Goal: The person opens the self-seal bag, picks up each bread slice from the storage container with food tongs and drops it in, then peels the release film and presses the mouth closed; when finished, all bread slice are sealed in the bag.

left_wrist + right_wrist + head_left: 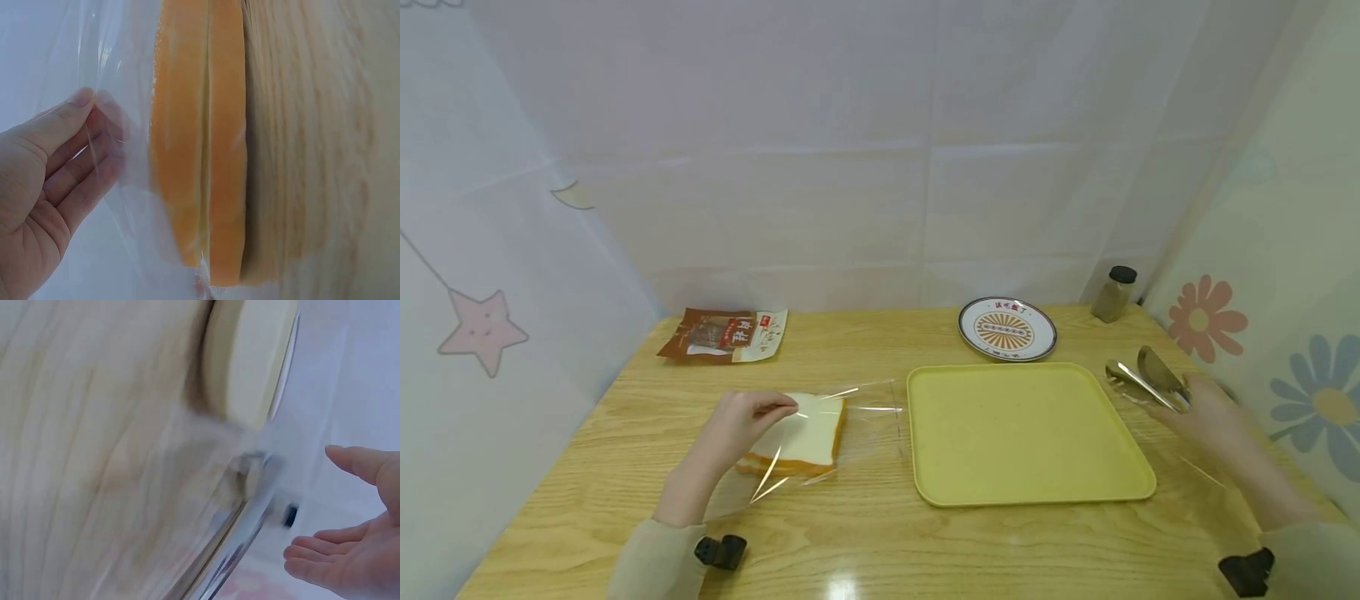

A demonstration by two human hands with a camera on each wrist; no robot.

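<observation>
I'm seeing the left hand (743, 423) pinching the clear bag (872, 421) around the bread (808, 429), left of the tray (1030, 433), and the right hand (1213, 421) hovering by the tongs (1145, 386), fingers (315, 570) spread (empty, my feed is suggesting), so I'm worrying a tug could tip slices onto the bench (970, 550).

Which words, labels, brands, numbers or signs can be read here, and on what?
"肉桂": brown package, large characters.
"该吃饭了": plate, upper rim, in red.
Too small or blurred to read: the package's smaller print, and the plate's central band and lower-rim characters.
</observation>
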